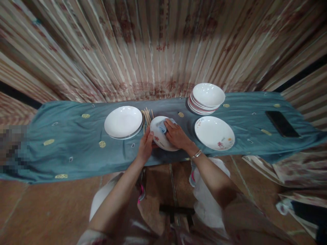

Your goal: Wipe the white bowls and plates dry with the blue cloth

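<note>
While the person sits before a low, narrow table, white-clad legs (211,200) show at the near edge above a brown tiled floor (51,204). Both forearms reach forward over the cloth-covered edge, and a silvery bracelet (197,154) circles the right wrist.

The left hand (145,145) grips the left rim of a white floral plate (161,140), its thumb and fingers clamped on the edge; the undersides of those fingers are hidden. The right hand (176,135) lies over the same plate, fingers bent together and closed on a light blue cloth (162,128) that they press against its upper face. That plate is tilted, near the middle of the table, above the blue-green tablecloth (84,153) with its yellow motifs.

To its right, apart from it, a larger floral plate (213,133) lies flat. On the left sits a stack of white plates (123,121), and between this and the held plate lie several wooden chopsticks (147,116). A dark flat object (282,124) rests near the right end. Farther back, behind the larger plate, stand nested white bowls (208,96); beyond the table hangs a striped, patterned curtain (153,44).
</note>
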Demonstrator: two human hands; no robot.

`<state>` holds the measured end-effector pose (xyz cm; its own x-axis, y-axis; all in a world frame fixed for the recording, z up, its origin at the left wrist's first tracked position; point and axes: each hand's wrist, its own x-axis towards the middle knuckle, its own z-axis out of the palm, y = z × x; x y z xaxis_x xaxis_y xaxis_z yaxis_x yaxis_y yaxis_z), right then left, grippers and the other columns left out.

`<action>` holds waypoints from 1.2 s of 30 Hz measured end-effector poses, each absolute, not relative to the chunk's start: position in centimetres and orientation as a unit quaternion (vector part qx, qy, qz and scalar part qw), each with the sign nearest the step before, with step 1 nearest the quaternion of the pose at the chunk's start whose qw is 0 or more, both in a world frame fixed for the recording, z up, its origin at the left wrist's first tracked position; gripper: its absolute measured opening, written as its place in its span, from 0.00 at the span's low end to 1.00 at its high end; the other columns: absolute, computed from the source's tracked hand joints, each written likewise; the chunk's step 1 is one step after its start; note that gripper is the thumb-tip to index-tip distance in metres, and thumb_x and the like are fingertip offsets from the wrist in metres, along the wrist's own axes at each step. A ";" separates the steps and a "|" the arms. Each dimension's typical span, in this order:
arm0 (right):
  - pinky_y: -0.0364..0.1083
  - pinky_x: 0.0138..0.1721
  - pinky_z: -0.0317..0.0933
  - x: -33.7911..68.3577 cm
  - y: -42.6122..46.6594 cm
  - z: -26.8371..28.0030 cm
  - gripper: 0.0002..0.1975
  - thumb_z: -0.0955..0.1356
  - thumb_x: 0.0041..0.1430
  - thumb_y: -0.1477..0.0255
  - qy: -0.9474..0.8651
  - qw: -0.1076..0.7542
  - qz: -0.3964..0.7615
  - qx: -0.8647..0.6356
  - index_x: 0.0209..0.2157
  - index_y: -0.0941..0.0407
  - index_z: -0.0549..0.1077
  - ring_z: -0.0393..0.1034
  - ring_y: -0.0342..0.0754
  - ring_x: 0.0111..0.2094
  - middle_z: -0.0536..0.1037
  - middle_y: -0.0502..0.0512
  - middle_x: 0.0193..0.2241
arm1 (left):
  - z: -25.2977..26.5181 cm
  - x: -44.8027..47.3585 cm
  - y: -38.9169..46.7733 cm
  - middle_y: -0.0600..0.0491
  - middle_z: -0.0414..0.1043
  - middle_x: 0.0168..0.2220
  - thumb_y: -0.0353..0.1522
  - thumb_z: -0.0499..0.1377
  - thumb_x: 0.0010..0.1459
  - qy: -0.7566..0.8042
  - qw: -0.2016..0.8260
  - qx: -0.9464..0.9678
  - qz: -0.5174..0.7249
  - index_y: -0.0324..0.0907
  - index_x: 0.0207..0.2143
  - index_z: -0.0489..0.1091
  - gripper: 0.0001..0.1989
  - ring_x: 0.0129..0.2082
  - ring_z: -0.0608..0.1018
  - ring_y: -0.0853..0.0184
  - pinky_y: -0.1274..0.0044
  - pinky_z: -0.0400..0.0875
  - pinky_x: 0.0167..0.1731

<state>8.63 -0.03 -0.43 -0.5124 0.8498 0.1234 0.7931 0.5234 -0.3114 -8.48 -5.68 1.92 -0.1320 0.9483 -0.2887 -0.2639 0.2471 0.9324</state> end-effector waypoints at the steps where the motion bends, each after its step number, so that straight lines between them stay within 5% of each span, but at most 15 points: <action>1: 0.61 0.67 0.57 8.8 -0.1 -0.5 0.29 0.58 0.67 0.76 -0.863 0.130 0.108 -0.476 0.66 0.73 0.59 0.58 0.63 0.68 0.57 0.74 0.70 | 2.0 -8.5 -5.7 0.45 0.79 0.50 0.41 0.62 0.61 0.541 0.578 0.317 0.521 0.42 0.64 0.65 0.31 0.40 0.83 0.59 0.73 0.81 0.31; 22: 0.59 0.68 0.57 10.8 -2.4 -1.1 0.23 0.59 0.70 0.73 -0.860 0.213 0.217 -0.410 0.63 0.63 0.67 0.63 0.55 0.66 0.69 0.69 0.64 | 1.5 -10.6 -5.4 0.45 0.81 0.46 0.48 0.59 0.60 0.569 0.540 0.341 0.518 0.41 0.61 0.69 0.31 0.39 0.82 0.57 0.72 0.80 0.31; 36: 0.53 0.56 0.70 9.3 -3.9 -0.7 0.14 0.67 0.62 0.79 -0.840 0.308 0.267 -0.357 0.46 0.56 0.82 0.77 0.51 0.51 0.82 0.60 0.49 | 1.7 -10.9 -5.4 0.46 0.81 0.44 0.46 0.57 0.61 0.579 0.509 0.368 0.520 0.40 0.59 0.71 0.29 0.38 0.81 0.59 0.76 0.77 0.26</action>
